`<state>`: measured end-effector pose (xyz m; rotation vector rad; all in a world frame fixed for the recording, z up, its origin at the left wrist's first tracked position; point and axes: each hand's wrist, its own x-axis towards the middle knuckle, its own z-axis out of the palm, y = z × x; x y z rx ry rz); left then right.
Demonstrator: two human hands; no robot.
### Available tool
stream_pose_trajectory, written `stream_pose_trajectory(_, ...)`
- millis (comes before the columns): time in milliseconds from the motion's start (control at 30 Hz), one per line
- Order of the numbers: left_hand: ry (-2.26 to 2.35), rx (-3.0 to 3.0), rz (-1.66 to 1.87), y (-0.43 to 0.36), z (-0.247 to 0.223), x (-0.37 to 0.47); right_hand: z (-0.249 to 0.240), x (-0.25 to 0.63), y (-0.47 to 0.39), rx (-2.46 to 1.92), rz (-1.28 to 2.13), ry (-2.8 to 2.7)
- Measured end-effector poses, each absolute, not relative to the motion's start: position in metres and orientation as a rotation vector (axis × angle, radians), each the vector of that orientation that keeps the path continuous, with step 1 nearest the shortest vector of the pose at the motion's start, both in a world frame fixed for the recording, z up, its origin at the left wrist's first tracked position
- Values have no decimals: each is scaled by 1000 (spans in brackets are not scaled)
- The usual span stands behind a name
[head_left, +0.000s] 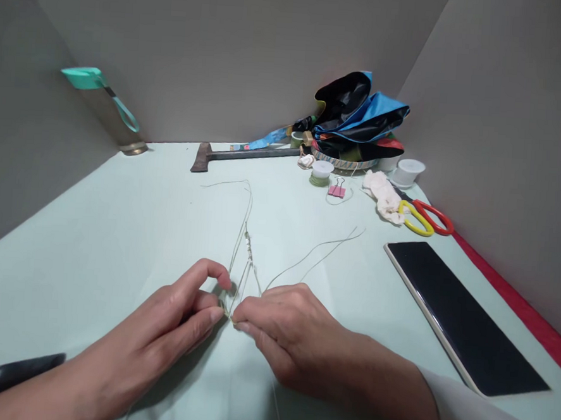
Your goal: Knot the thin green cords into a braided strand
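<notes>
Thin pale-green cord runs in several strands between my two hands, low in the middle of the table. Its upper part is a short knotted or beaded section, with loose ends trailing up and to the right. My left hand pinches the cord between thumb and a finger, its index finger raised and curled. Close beside it, my right hand grips the cord with thumb and forefinger, the other fingers folded in. The exact spot where the strands meet is partly hidden by my fingertips.
A hammer-like tool lies at the back, near a blue and black bag. Thread spools, a pink binder clip, crumpled white cloth and scissors sit back right. A phone lies right; a teal-topped cylinder stands left.
</notes>
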<state>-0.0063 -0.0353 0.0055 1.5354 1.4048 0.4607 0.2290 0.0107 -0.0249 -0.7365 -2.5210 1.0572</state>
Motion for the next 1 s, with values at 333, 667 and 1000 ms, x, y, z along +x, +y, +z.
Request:
stream_pose_trajectory(333,1552,1840,453,9,7,-29,-28,232,11,-657,1035,-2526)
stream_pose_trajectory(667,1762,2196,342,69,11,-22,-22,232,13,-670,1072,-2558)
stream_pose_trajectory(1000,1927,2325,-3,79,14,3,-27,231,13,-609,972,-2544)
